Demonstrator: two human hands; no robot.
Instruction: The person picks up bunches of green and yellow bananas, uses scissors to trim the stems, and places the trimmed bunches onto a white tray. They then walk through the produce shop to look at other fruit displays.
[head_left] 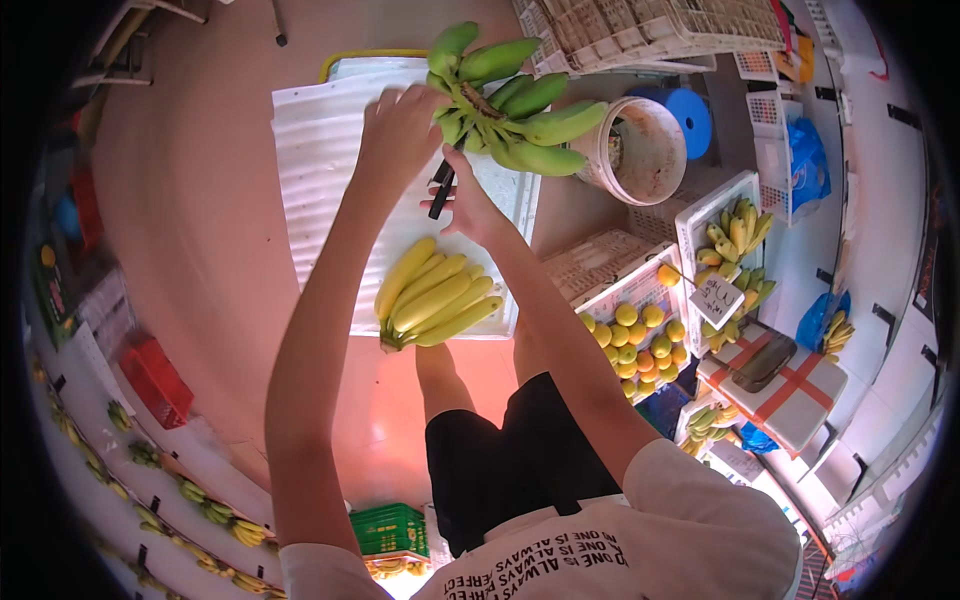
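Head view: left hand (396,128) grips the left side of a big green banana bunch (510,118), fingertips hidden; right hand (473,208) pinches a slim black handle (441,190) just beside it. Bunch overhangs the white corrugated sheet's (325,175) right edge, near a dirty white bucket (660,172). Bare sheet separates it from the yellow bananas (437,298).

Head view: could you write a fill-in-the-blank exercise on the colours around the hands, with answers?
1. The left hand grasps the upper banana bunch, coloured ____.
2. The right hand holds a tool handle coloured ____.
3. Nearer the person's shorts lies the lower banana bunch, coloured ____.

Missing words: green; black; yellow.
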